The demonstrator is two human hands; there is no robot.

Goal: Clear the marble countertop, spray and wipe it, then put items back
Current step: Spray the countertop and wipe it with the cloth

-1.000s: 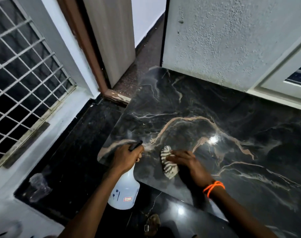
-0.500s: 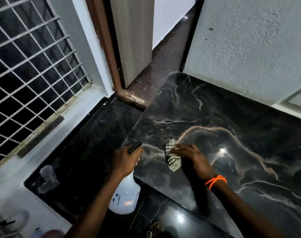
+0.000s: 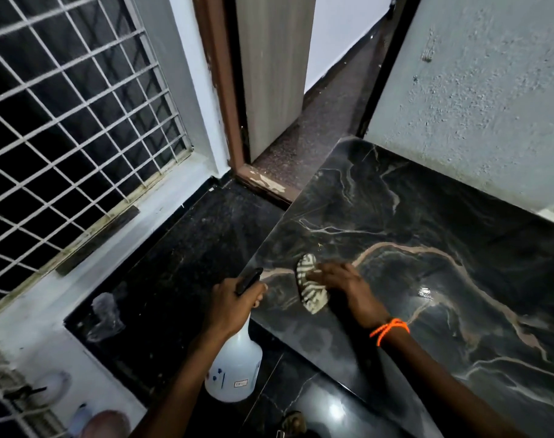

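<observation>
The black marble countertop point(image 3: 427, 216) with pale veins fills the right of the view and looks wet and glossy. My right hand point(image 3: 348, 286), with an orange thread at the wrist, presses a striped cloth point(image 3: 310, 289) flat on the marble near its left edge. My left hand point(image 3: 234, 303) grips the neck and black trigger of a white spray bottle point(image 3: 234, 371), which hangs just off the counter's left edge, above the dark floor.
A lower black granite ledge point(image 3: 174, 263) runs left of the counter, with a crumpled clear plastic bag point(image 3: 105, 317) on it. A barred window point(image 3: 64, 121) is at the left, a door and its brown frame point(image 3: 225, 90) behind. A textured wall point(image 3: 474, 105) backs the counter.
My right hand has slid the cloth a little further away across the marble along the left edge. The left hand keeps holding the spray bottle. The view has shifted right.
</observation>
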